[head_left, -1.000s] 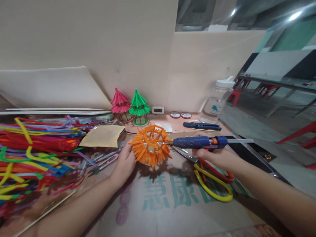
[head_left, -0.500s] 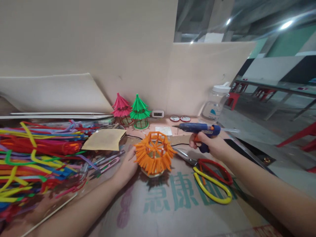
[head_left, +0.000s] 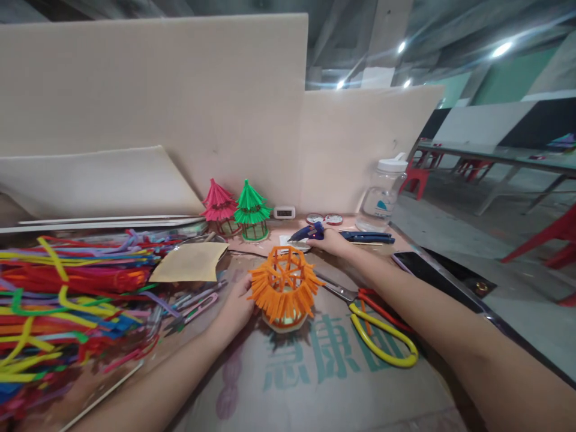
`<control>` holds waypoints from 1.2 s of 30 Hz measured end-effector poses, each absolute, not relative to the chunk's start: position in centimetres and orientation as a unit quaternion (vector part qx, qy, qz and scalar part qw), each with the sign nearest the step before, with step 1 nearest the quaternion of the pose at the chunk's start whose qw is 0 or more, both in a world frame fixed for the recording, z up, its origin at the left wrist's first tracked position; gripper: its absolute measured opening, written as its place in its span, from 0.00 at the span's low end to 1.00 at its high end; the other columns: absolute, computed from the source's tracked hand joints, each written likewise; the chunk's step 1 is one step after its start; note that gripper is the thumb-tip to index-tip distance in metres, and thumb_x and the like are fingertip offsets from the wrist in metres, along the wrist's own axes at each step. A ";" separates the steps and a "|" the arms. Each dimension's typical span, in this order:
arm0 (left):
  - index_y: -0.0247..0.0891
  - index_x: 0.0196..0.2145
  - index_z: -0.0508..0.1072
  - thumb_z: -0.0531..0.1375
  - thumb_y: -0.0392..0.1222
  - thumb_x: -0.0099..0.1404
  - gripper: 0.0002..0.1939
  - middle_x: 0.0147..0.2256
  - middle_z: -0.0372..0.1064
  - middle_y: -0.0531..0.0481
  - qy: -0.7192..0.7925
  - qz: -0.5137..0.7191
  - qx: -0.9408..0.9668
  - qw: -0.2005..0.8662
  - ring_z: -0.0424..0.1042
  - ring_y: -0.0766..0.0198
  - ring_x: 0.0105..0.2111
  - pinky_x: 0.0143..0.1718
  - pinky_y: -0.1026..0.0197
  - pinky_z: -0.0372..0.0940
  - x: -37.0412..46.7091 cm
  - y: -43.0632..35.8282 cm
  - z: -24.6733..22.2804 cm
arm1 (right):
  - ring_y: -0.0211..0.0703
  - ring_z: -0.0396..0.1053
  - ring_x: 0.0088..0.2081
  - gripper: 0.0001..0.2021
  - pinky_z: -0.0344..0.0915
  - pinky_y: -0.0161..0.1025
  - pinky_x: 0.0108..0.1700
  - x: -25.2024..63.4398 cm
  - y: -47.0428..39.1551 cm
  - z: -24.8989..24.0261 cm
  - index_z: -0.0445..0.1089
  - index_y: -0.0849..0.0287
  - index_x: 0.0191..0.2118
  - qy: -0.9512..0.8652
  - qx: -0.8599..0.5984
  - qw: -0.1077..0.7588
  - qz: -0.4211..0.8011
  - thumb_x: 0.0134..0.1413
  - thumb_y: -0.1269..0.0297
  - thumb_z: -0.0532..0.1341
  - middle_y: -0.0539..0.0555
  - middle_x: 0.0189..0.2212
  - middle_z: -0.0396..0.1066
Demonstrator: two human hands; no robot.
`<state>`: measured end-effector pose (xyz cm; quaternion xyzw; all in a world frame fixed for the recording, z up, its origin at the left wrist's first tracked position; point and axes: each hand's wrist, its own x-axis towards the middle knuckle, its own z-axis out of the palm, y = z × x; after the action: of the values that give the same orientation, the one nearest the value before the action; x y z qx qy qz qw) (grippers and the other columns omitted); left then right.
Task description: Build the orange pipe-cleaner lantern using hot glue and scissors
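Note:
My left hand (head_left: 239, 303) holds the left side of an orange fringed pavilion-like model (head_left: 287, 288) above the cardboard sheet (head_left: 279, 390). Farther back, my right hand (head_left: 330, 241) is closed on a blue glue gun (head_left: 310, 233), whose nozzle points left over a small white paper. To the right of the model lie scissors with red and yellow handles (head_left: 382, 339), partly under my right forearm. A green model (head_left: 252, 210) and a pink model (head_left: 219, 204) stand at the back.
Colourful fuzzy sticks (head_left: 67, 288) pile up on the left beside a tan card (head_left: 189, 262) and a pink-handled cutter (head_left: 198, 306). At the back right stand a clear bottle (head_left: 380, 195) and blue pliers-like handles (head_left: 369, 236). A phone (head_left: 434, 279) lies right.
My right hand has carried the glue gun back and left, toward the white paper. The blue handles and the phone now show. My left hand still holds the orange model; the view has tilted up.

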<state>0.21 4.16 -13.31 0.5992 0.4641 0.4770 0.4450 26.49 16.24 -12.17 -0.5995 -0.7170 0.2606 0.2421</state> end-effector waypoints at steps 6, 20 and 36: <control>0.35 0.34 0.75 0.62 0.55 0.59 0.18 0.19 0.65 0.56 0.514 0.485 0.567 0.423 0.61 0.68 0.17 0.19 0.67 0.56 -1.7 6.0 -12.1 | 0.47 0.73 0.47 0.16 0.70 0.47 0.49 27.7 14.9 -11.7 0.70 0.62 0.52 -0.754 -0.565 0.249 0.226 0.60 0.62 0.65 0.57 0.48 0.74; 0.46 0.32 0.84 0.66 0.47 0.59 0.07 0.36 0.81 0.49 0.439 0.467 0.741 0.201 0.76 0.53 0.37 0.42 0.55 0.70 0.0 0.1 -0.7 | 0.45 0.75 0.38 0.09 0.66 0.40 0.42 27.9 2.0 -2.9 0.75 0.56 0.41 -0.845 -0.396 0.356 -0.055 0.66 0.63 0.57 0.54 0.36 0.79; 0.44 0.36 0.79 0.58 0.47 0.70 0.11 0.38 0.79 0.49 0.359 0.382 0.851 -0.027 0.75 0.56 0.39 0.44 0.56 0.65 1.1 -0.5 -0.5 | 0.46 0.69 0.39 0.08 0.64 0.45 0.44 22.0 0.0 -0.8 0.73 0.61 0.37 -0.868 -0.277 0.394 -0.122 0.67 0.69 0.57 0.55 0.34 0.76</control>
<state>1.14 -0.49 -0.54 0.8513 0.3590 0.3818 -0.0269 22.03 0.04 -0.75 -0.2766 -0.8678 -0.1219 0.3944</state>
